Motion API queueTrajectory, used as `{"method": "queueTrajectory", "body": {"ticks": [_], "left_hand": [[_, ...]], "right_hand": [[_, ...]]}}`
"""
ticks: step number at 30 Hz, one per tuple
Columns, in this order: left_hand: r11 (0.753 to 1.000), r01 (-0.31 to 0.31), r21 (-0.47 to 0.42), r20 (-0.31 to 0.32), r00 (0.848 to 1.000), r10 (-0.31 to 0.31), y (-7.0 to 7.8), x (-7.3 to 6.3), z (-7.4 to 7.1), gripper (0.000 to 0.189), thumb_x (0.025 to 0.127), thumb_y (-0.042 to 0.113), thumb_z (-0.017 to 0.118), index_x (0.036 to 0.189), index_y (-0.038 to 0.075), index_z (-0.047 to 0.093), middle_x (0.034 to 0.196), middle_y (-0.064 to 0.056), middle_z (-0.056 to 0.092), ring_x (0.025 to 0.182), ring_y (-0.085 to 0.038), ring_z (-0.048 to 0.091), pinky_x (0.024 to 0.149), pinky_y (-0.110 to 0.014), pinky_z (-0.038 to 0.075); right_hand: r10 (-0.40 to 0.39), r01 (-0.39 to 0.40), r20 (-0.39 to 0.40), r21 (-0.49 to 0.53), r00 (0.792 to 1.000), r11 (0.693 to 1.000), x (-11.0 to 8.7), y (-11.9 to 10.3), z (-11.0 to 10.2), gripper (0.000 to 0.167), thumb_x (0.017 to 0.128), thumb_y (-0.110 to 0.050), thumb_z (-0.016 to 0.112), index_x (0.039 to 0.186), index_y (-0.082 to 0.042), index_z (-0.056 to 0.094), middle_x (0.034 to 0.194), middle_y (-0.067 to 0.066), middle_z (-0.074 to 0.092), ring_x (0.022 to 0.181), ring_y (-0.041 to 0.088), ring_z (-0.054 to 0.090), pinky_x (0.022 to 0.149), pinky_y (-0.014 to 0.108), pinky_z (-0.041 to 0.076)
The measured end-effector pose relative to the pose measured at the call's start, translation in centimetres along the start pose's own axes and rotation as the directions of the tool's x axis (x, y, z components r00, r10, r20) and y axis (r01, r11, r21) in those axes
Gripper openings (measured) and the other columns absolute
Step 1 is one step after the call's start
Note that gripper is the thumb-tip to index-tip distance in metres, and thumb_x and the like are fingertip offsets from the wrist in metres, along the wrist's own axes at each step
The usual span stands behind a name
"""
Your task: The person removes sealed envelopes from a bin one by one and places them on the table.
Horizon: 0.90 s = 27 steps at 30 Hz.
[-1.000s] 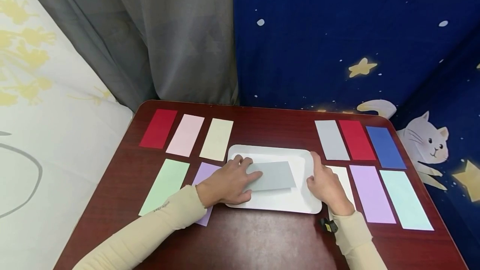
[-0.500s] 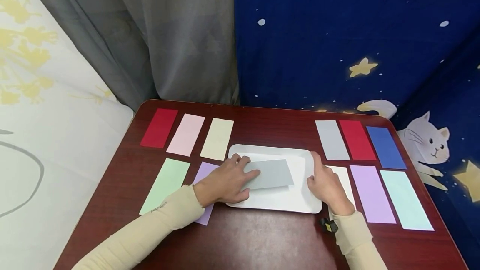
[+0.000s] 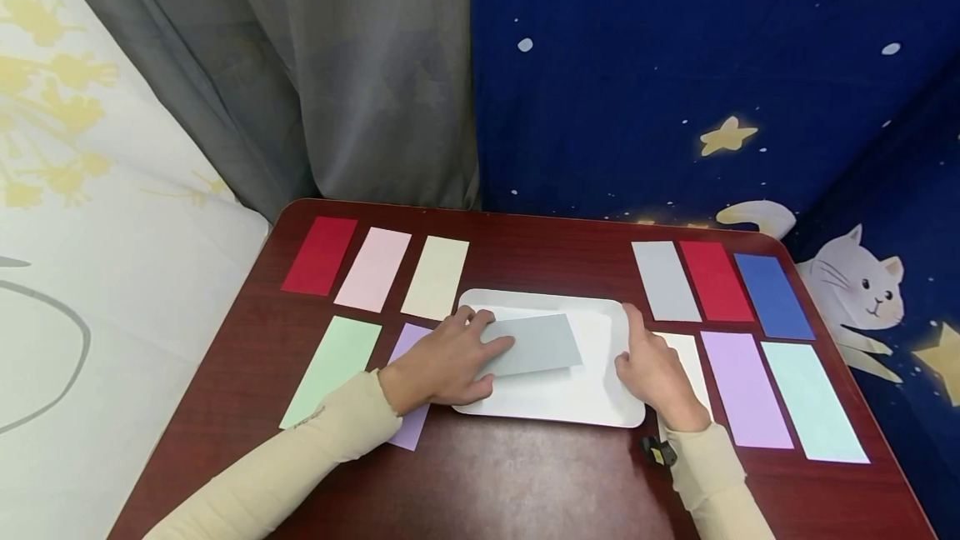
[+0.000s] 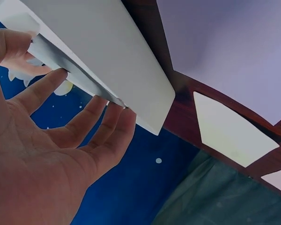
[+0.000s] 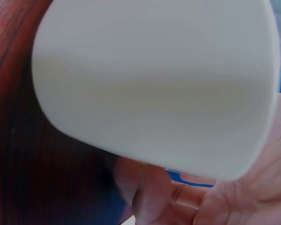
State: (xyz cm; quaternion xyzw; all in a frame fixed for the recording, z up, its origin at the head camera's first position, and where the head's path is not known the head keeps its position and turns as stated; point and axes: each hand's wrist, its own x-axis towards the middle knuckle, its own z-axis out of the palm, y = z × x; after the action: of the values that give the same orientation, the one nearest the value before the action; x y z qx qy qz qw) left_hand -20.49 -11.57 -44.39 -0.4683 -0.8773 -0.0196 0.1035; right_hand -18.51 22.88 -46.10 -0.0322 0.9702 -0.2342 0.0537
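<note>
A shallow white tray (image 3: 540, 404) sits in the middle of the table with a grey rectangular card (image 3: 536, 344) in it. Spread over the card's left end is my left hand (image 3: 450, 361), its fingertips on the card and its thumb near the card's lower edge. In the left wrist view those fingers reach a grey strip (image 4: 70, 68) of card along the tray's edge. My right hand (image 3: 656, 373) grips the tray's right end, thumb over the rim and index finger along the outside. From the right wrist, the tray's outer wall (image 5: 154, 93) hides much of that hand.
On the left of the dark red table (image 3: 525, 482) lie red (image 3: 318, 257), pink (image 3: 372, 269), cream (image 3: 435, 277), green (image 3: 330, 373) and purple cards (image 3: 408, 432). Grey (image 3: 665, 282), red (image 3: 716, 282), blue (image 3: 774, 297), white (image 3: 682, 348), purple (image 3: 746, 390) and mint cards (image 3: 815, 402) lie right.
My left hand and the grey card have slid a little left within the tray, and the card's right end has shifted slightly upward. The right hand and the tray stay nearly still.
</note>
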Motion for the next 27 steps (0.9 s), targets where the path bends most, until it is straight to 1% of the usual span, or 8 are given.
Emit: {"method": "queueTrajectory", "body": {"ticks": [3,6,10,13,18,23,27], "left_hand": [[1.000,0.004,0.006,-0.007,1.000,-0.004,-0.1,-0.1,-0.1,0.049,0.094,0.038,0.070,0.137,0.017,0.069,0.127,-0.021,0.064,0.103,-0.040,0.065,0.085,-0.046,0.059],[1.000,0.014,0.012,-0.006,1.000,-0.014,-0.1,-0.2,-0.4,0.049,0.094,0.039,0.071,0.138,0.017,0.069,0.128,-0.021,0.065,0.105,-0.040,0.065,0.082,-0.045,0.060],[1.000,0.025,0.017,-0.004,1.000,-0.025,-0.2,-0.3,-0.8,0.049,0.094,0.038,0.071,0.138,0.017,0.069,0.129,-0.021,0.064,0.106,-0.040,0.065,0.080,-0.044,0.061],[0.999,0.032,0.010,0.003,0.999,-0.032,-0.3,-0.4,-0.9,0.050,0.094,0.038,0.071,0.140,0.017,0.069,0.130,-0.022,0.063,0.107,-0.039,0.065,0.081,-0.045,0.061],[0.999,0.046,0.011,0.015,0.999,-0.047,-0.5,-0.6,-1.0,0.051,0.095,0.038,0.070,0.141,0.017,0.069,0.132,-0.022,0.062,0.107,-0.039,0.064,0.084,-0.046,0.060],[0.998,0.052,0.026,0.001,0.999,-0.052,-0.7,-1.1,-1.0,0.051,0.093,0.038,0.071,0.140,0.017,0.070,0.130,-0.023,0.063,0.105,-0.040,0.064,0.086,-0.047,0.059],[0.998,0.063,0.013,-0.009,0.998,-0.063,-0.9,-1.5,-1.0,0.051,0.093,0.036,0.070,0.139,0.016,0.071,0.129,-0.023,0.064,0.104,-0.041,0.065,0.086,-0.048,0.060]], "right_hand": [[-0.002,0.002,0.001,0.002,1.000,1.000,0.0,0.0,0.0,0.078,0.095,0.002,0.061,0.164,0.004,0.026,0.107,0.035,0.070,0.057,0.027,0.054,0.055,0.044,0.047],[-0.003,0.003,0.001,0.002,1.000,1.000,0.0,0.0,0.0,0.078,0.095,0.002,0.061,0.164,0.004,0.026,0.100,0.031,0.070,0.057,0.026,0.054,0.055,0.043,0.047],[-0.004,0.004,-0.001,0.002,1.000,1.000,0.0,0.1,0.1,0.078,0.095,0.002,0.061,0.165,0.003,0.026,0.098,0.030,0.070,0.057,0.026,0.053,0.054,0.043,0.046],[-0.001,0.001,0.001,0.001,1.000,1.000,0.0,0.1,0.1,0.078,0.095,0.002,0.061,0.165,0.003,0.026,0.100,0.031,0.070,0.056,0.026,0.053,0.054,0.043,0.046],[0.003,-0.003,0.002,-0.003,1.000,1.000,0.0,0.1,0.1,0.077,0.096,0.002,0.061,0.164,0.003,0.026,0.098,0.031,0.069,0.055,0.025,0.053,0.054,0.042,0.046],[0.008,-0.008,0.009,-0.003,1.000,1.000,0.0,0.1,0.1,0.077,0.096,0.002,0.062,0.164,0.004,0.025,0.092,0.027,0.068,0.056,0.025,0.053,0.055,0.042,0.046],[0.004,-0.004,0.009,-0.002,1.000,1.000,0.0,0.1,0.1,0.078,0.096,0.002,0.062,0.164,0.004,0.025,0.085,0.022,0.066,0.054,0.025,0.051,0.054,0.041,0.045]]}}
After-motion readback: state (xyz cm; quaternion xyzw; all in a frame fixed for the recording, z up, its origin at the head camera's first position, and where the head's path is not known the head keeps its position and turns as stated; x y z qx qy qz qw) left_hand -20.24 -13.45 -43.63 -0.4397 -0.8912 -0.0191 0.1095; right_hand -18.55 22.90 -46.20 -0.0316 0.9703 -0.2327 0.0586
